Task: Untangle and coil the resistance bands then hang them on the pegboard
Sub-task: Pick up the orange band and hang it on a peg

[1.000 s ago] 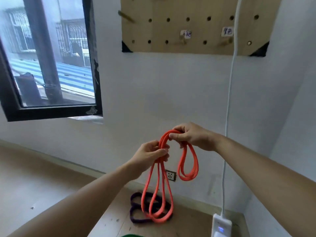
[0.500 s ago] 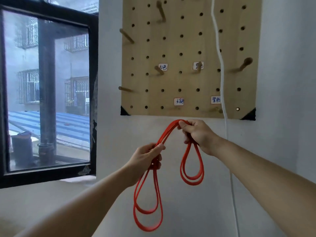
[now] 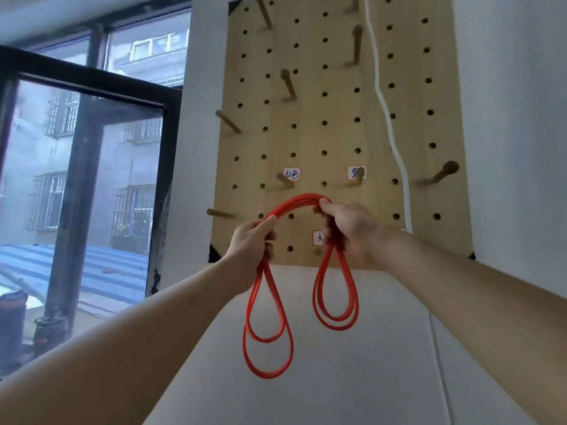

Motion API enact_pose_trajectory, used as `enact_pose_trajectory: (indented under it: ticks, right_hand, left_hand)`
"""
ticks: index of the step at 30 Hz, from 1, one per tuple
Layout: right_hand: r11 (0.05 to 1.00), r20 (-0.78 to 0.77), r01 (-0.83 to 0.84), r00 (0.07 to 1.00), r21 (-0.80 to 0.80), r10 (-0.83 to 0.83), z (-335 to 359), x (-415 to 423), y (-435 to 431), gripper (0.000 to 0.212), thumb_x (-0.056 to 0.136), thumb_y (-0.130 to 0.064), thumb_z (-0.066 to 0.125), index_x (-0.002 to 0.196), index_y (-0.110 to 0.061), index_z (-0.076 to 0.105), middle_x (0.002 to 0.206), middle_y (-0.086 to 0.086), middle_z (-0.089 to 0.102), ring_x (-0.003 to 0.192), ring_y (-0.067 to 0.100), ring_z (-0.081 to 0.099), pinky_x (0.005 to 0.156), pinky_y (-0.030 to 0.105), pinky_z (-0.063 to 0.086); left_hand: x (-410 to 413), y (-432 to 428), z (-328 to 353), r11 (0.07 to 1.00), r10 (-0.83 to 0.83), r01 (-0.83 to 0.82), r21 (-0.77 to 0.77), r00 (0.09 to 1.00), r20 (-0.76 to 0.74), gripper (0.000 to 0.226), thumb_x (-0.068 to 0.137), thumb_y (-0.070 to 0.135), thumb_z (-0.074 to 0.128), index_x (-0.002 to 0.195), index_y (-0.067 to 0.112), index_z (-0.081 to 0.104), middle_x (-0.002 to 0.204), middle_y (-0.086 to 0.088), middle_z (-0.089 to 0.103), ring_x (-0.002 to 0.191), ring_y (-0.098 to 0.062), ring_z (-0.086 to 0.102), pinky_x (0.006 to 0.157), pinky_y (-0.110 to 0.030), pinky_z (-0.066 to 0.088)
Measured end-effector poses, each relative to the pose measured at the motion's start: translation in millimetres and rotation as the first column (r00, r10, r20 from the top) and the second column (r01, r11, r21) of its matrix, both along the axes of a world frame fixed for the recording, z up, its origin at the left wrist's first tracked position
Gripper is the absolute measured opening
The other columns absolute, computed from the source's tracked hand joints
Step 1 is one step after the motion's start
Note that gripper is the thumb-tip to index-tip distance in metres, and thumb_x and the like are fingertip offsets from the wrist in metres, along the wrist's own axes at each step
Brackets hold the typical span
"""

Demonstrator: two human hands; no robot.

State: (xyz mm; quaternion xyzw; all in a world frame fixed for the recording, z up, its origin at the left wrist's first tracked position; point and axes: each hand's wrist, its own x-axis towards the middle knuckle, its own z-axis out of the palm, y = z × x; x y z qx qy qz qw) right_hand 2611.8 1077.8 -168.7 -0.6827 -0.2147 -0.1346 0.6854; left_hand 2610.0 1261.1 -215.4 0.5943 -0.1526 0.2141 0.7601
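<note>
two bare forearms are seen reaching up and forward from the bottom corners. the left hand (image 3: pixel 252 243) is closed, its fingers (image 3: pixel 269 240) curled around one side of a thin red rubber resistance band (image 3: pixel 336 302). the right hand (image 3: pixel 346 230) is closed too, the band being pinched between thumb and fingers at the right end of a short arch that spans from hand to hand. below each hand the band is gathered into doubled loops: a longer pair is hung beneath the left hand, a shorter pair beneath the right hand. the band is held in the air in front of the lower edge of a pale wooden pegboard (image 3: pixel 337 124) fixed to a white wall (image 3: pixel 506 118); no peg is touched by it. rows of dark holes, several wooden pegs (image 3: pixel 441 176) and small handwritten labels (image 3: pixel 291 174) are carried on the board. a white cable (image 3: pixel 386 111) is draped down across its right part. a black-framed window (image 3: pixel 89 167) is set to the left, with grey buildings seen through it.
</note>
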Motion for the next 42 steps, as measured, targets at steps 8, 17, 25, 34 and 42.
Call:
enact_pose_trajectory:
  ticks: [8, 17, 25, 34, 42]
  right_hand:
    - [0.962, 0.018, -0.120, 0.993, 0.245, 0.120, 50, 23, 40, 0.031, 0.105, -0.019, 0.040, 0.085, -0.009, 0.061, 0.063, 0.000, 0.040, 0.051, 0.015, 0.038, 0.050, 0.030, 0.042]
    - [0.972, 0.089, 0.028, 0.995, 0.233, -0.050, 59, 66, 64, 0.026, 0.105, -0.013, 0.047, 0.086, -0.004, 0.062, 0.065, 0.006, 0.052, 0.051, 0.019, 0.049, 0.056, 0.035, 0.051]
    - [0.955, 0.163, 0.265, 0.956, -0.133, -0.243, 34, 106, 57, 0.031, 0.100, -0.020, 0.057, 0.070, -0.013, 0.056, 0.069, 0.005, 0.060, 0.059, 0.017, 0.054, 0.053, 0.024, 0.041]
    - [0.841, 0.282, 0.411, 0.903, -0.351, -0.324, 11, 98, 19, 0.034, 0.098, -0.047, 0.057, 0.091, -0.016, 0.066, 0.087, 0.002, 0.066, 0.085, 0.025, 0.067, 0.059, 0.030, 0.052]
    - [0.733, 0.506, 0.566, 0.789, -0.376, -0.349, -17, 26, -9, 0.020, 0.098, -0.037, 0.062, 0.101, -0.016, 0.064, 0.096, -0.005, 0.065, 0.090, 0.015, 0.065, 0.083, 0.032, 0.053]
  left_hand:
    - [23, 11, 66, 0.988, 0.030, -0.013, -0.154, 0.994, 0.106, 0.012, 0.096, 0.013, 0.054, 0.091, 0.008, 0.063, 0.069, -0.002, 0.058, 0.050, -0.011, 0.045, 0.051, -0.026, 0.041]
    - [68, 14, 108, 0.978, 0.207, -0.200, -0.058, 0.965, 0.158, 0.011, 0.097, 0.012, 0.065, 0.103, 0.004, 0.071, 0.077, -0.006, 0.062, 0.059, -0.013, 0.055, 0.079, -0.034, 0.061]
    - [122, 5, 95, 0.961, 0.260, -0.268, 0.069, 0.960, 0.102, 0.012, 0.095, 0.018, 0.069, 0.086, 0.015, 0.077, 0.070, -0.006, 0.067, 0.065, -0.022, 0.063, 0.087, -0.048, 0.062]
    - [104, 0, 59, 0.858, 0.379, -0.402, 0.321, 0.916, 0.134, 0.017, 0.098, 0.026, 0.060, 0.098, 0.020, 0.075, 0.083, -0.002, 0.074, 0.072, -0.015, 0.063, 0.068, -0.030, 0.053]
    - [24, -5, 29, 0.727, 0.441, -0.507, 0.463, 0.862, 0.252, 0.021, 0.097, 0.020, 0.060, 0.085, 0.036, 0.053, 0.083, 0.015, 0.055, 0.066, 0.001, 0.048, 0.055, -0.016, 0.039]
